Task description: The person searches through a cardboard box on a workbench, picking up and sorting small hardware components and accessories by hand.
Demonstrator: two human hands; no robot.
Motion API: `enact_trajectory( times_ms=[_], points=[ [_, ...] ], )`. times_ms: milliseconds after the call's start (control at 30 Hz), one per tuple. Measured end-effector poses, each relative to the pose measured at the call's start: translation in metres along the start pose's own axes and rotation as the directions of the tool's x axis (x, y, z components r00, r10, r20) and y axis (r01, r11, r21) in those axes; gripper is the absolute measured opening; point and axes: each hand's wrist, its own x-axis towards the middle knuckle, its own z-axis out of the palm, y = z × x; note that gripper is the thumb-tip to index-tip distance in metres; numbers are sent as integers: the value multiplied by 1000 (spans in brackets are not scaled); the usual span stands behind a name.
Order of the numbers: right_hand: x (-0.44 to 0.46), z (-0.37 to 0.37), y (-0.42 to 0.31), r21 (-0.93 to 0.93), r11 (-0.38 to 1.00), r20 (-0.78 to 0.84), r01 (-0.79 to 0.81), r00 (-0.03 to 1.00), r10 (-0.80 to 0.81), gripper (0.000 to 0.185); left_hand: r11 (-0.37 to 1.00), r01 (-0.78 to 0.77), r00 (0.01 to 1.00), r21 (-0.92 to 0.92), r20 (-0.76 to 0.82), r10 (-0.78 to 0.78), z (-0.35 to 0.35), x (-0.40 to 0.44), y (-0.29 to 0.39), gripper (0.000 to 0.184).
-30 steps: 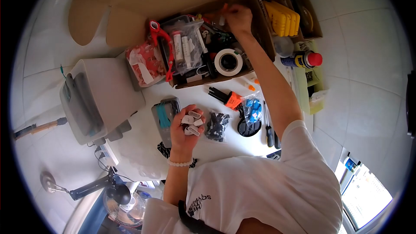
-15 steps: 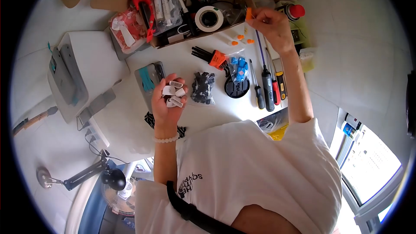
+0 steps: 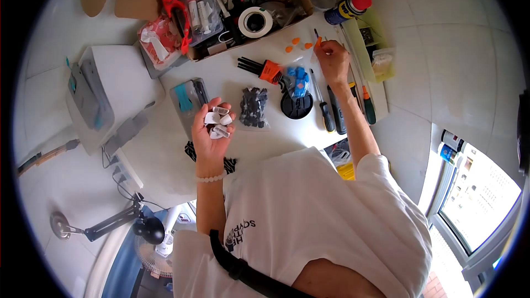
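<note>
My left hand point(image 3: 212, 127), palm up with fingers curled, cradles several small white plastic pieces point(image 3: 216, 117). My right hand point(image 3: 333, 62) is closed in a pinch at the back of the table, with a small orange piece point(image 3: 318, 42) at its fingertips; its exact kind is too small to make out. Just left of it lie several similar orange-tipped pieces point(image 3: 307, 46). Between my hands are a clear bag of dark small parts point(image 3: 254, 107), a hex key set in an orange holder point(image 3: 270, 72), a bag of blue pieces point(image 3: 298, 81) and a round black dish point(image 3: 296, 106).
Several screwdrivers point(image 3: 326, 113) lie under and beside my right forearm. A cardboard box point(image 3: 243, 48) of tools and tape stands at the back. A spray can with a red cap point(image 3: 360, 3) and a green tray point(image 3: 381, 49) are at the back right. A grey case point(image 3: 185, 99) sits beyond my left hand.
My right hand has come down and slightly left, toward me, with the orange piece still at its fingertips. My left hand stays nearly in place. The view has shifted slightly.
</note>
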Motion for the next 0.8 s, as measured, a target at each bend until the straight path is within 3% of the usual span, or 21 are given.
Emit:
enact_trajectory(
  times_ms=[100,167,400,733,800],
  points=[
    [7,5,11,-28,998,-4,56,998,-57,11,1000,-5,1000,12,-28,6,-3,1,-1,31],
    [9,7,14,-142,990,90,22,996,-9,11,1000,-8,999,20,-34,8,-2,2,-1,31],
    [12,20,7,-148,989,259,-18,964,56,10,1000,-4,998,15,-59,5,3,10,-3,30],
    [23,31,5,-52,998,233,33,972,-20,5,1000,13,997,-5,-74,-14,7,19,-5,30],
    [21,29,4,-45,994,225,100,970,-87,11,1000,13,996,-4,-84,-14,6,21,-6,30]
  ],
)
